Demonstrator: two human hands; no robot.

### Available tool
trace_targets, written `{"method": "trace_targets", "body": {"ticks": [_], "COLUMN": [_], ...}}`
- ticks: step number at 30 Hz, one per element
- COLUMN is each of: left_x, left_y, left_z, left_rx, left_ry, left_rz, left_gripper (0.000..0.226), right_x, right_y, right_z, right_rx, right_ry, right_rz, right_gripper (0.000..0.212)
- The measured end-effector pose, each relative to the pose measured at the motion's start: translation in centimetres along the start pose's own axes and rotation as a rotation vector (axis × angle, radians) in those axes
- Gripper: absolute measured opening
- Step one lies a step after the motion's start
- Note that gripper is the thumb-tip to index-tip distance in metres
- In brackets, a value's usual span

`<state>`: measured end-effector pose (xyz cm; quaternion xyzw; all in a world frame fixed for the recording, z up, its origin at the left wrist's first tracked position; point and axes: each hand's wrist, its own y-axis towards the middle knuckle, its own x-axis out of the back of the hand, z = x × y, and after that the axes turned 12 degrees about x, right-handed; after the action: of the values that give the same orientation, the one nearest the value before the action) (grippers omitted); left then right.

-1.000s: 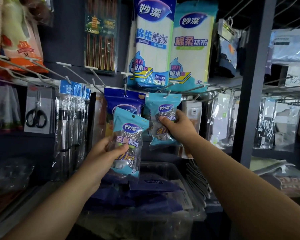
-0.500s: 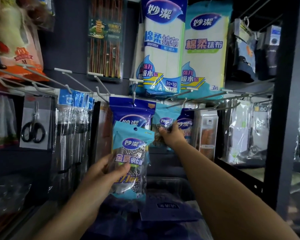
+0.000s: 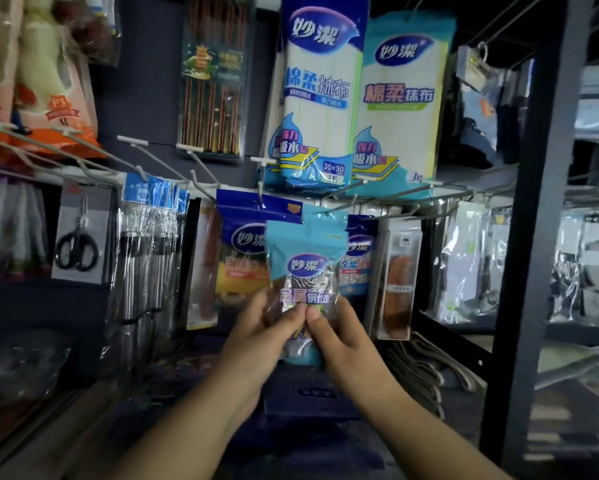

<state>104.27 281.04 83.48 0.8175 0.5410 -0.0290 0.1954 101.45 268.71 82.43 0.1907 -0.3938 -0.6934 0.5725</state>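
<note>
A teal scourer packet [image 3: 306, 261] stands upright before a shop's hook rack. The left hand [image 3: 270, 336] and right hand [image 3: 339, 341] each keep a closed grip on its lower half, thumbs pinching the front. Just behind it hang a dark blue sponge packet [image 3: 246, 244] and a smaller blue packet [image 3: 358, 258]. Wire hooks [image 3: 346, 204] jut out just above its top. A boxed comb [image 3: 400, 282] hangs to the right.

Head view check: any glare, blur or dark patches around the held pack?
Head view: dim overall, bottom nearly black; the teal scourer pack reads fairly clearly, slight glare on its film; right-side bags smeared; black post tilts with lens distortion.
</note>
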Motion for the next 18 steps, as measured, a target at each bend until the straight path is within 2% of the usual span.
{"method": "trace_targets", "body": {"ticks": [4,5,8,11,14,18], "left_x": [-0.8,-0.6,0.5,1.5,2.1,2.6], "left_y": [-0.4,-0.4,-0.4,-0.3,-0.4,-0.5], "left_z": [-0.7,-0.9,-1.1,-1.0,-1.0,-1.1], "left_rx": [-0.03,-0.043,-0.081,-0.061,-0.036,-0.036], "left_ry": [0.09,0.127,0.242,0.272,0.272,0.262], "left_rz": [0.017,-0.01,-0.088,-0.127,-0.144,-0.154], "left_gripper": [0.019,0.018,0.015,0.016,0.015,0.015], "right_x": [2.1,2.8,4.5,5.3,5.8,5.7], "right_y": [0.3,0.7,2.4,3.8,5.0,5.6], "right_z": [1.0,1.1,1.1,1.1,0.8,0.4], "right_rx": [0.044,0.044,-0.014,-0.045,-0.084,-0.108], "right_ry": [-0.056,-0.088,-0.194,-0.201,-0.208,-0.151], "right_rz": [-0.062,-0.091,-0.159,-0.161,-0.172,-0.198], "right_gripper": [0.033,0.037,0.078,0.086,0.114,0.109]}}
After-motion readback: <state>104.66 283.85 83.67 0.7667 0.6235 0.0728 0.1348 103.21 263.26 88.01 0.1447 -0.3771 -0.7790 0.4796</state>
